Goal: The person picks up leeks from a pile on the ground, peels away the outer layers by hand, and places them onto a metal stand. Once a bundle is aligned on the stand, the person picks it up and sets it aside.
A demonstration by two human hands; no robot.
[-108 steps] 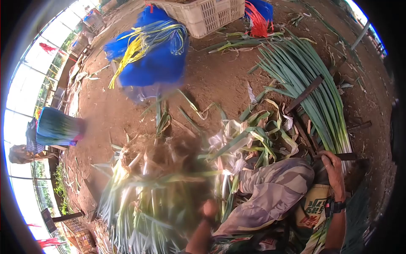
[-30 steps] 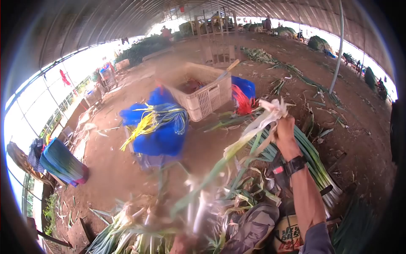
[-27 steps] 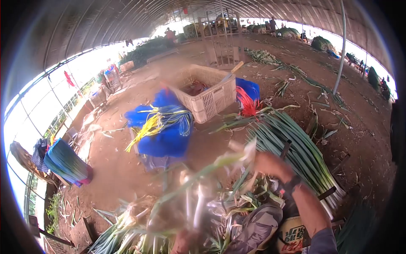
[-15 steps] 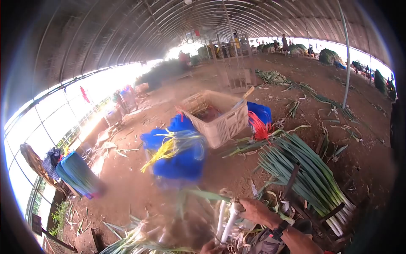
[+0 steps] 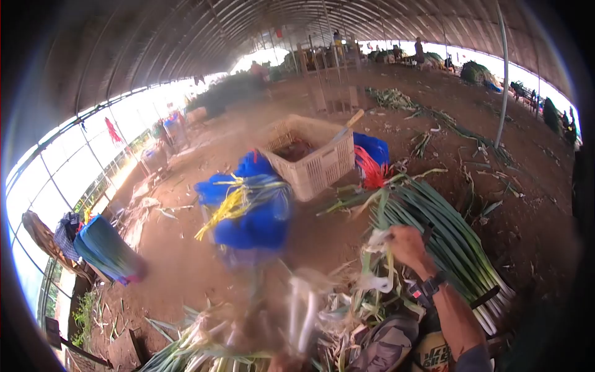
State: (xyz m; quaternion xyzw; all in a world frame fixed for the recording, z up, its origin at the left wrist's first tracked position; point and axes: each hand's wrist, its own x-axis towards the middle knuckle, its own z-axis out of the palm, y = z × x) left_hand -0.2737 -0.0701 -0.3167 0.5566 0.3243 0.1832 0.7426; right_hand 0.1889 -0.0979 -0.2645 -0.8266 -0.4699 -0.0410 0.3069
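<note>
My right hand (image 5: 409,248), with a watch on the wrist, is closed on a strip of pale onion peel (image 5: 378,240) that hangs down below it. At the bottom edge my left hand (image 5: 285,361) is blurred and partly cut off, wrapped round the lower part of some green onions (image 5: 304,316). Their white stalks stand roughly upright, with roots at the top. A pile of green onions (image 5: 198,341) lies to the left of that hand. Right of my right hand a large bundle of green onions (image 5: 446,242) rests on a low rack, its white ends toward me.
A beige plastic crate (image 5: 316,158) with a wooden-handled tool stands ahead. Beside it are blue bundles (image 5: 251,214) with yellow ties and red ties (image 5: 372,167). Peelings (image 5: 347,328) cover my lap area. A wrapped onion bundle (image 5: 105,248) stands left; a metal pole (image 5: 503,80) rises right.
My right hand has moved away from the stalks, up and to the right, pulling peel with it. The left hand has shifted slightly left with the onions. The view has tilted a little.
</note>
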